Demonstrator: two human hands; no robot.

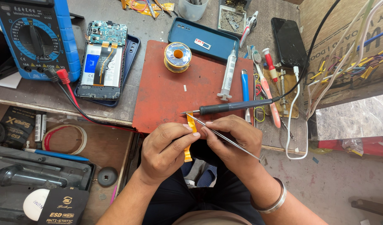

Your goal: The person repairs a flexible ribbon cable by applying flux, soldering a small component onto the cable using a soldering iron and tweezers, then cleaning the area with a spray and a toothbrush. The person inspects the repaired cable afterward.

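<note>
Both hands are working at the near edge of the red rectangular mat (166,100): left hand (164,152) pinching a thin orange flex ribbon (190,135), right hand (235,143) gripping slim steel tweezers (224,137). Just beyond them on the mat, the black-handled soldering iron (233,106) may be scorching the ribbon if still hot

The red mat (166,100) lay mostly bare in its middle and left, giving open room ahead of the hands. A solder spool (177,57) stood near its far edge. To the right a syringe (229,75) and soldering iron (237,106) crossed the mat, with tools crowded beyond. An opened phone (103,62) blocked the counter (45,89) leftward.
</note>
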